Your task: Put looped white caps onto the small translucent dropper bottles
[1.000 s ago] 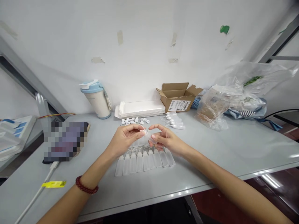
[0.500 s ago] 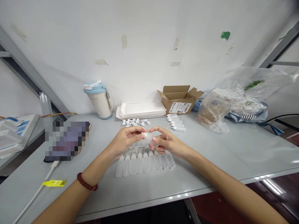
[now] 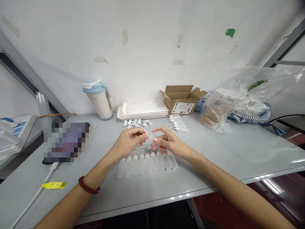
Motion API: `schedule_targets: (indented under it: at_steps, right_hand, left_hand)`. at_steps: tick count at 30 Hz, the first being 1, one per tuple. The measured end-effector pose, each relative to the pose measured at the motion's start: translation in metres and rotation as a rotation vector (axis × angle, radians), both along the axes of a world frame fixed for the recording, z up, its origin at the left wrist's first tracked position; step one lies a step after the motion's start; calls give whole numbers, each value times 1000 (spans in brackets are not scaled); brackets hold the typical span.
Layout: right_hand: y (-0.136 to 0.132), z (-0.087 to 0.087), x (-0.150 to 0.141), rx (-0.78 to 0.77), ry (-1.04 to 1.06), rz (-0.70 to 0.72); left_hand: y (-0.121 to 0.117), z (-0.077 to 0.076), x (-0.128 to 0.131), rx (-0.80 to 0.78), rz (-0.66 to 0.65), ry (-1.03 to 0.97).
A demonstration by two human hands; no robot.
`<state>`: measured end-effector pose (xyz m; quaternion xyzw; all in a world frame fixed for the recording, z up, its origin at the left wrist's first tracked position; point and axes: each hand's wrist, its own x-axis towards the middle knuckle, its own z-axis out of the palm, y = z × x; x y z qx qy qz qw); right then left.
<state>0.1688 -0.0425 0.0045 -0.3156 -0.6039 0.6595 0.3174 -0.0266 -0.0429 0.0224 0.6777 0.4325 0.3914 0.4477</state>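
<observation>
Over the table, my right hand (image 3: 170, 141) grips a small translucent plastic bottle (image 3: 151, 140) between thumb and fingers, its index finger arched over the top. My left hand (image 3: 130, 141) is closed in a pinch at the bottle's white cap end, mostly covered by the fingertips. Below my hands lies a row of similar translucent bottles (image 3: 141, 164), side by side, with thin white straps at their necks. Loose white caps (image 3: 135, 122) are scattered just behind my left hand. Several bottles with white caps (image 3: 180, 124) lie beyond my right hand.
White flat boxes (image 3: 145, 110) and an open cardboard box (image 3: 182, 98) stand by the wall. To the left are a tumbler (image 3: 99, 101), a blurred-out phone (image 3: 69, 141) and its white cable (image 3: 45, 181). Plastic bags (image 3: 220, 108) lie at right.
Both hands stay together at the bottle, with only a slight shift of the fingers. The whole view has moved a little. Nothing has been put down.
</observation>
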Motion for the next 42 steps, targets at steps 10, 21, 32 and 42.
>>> schedule_targets:
  at_steps: [10,21,32,42]
  right_hand:
    - [2,0,0,-2,7,30]
    - [-1,-3,-2,103,-79,-32]
    - [-2,-5,-3,234,-130,-99]
    - [0,-8,-1,196,-121,-99]
  left_hand:
    - [4,-1,-11,-6,-58,-4]
    - [-2,5,-9,-57,-129,143]
    - [-1,5,-7,-141,-41,102]
    - [-4,4,-7,-65,-50,115]
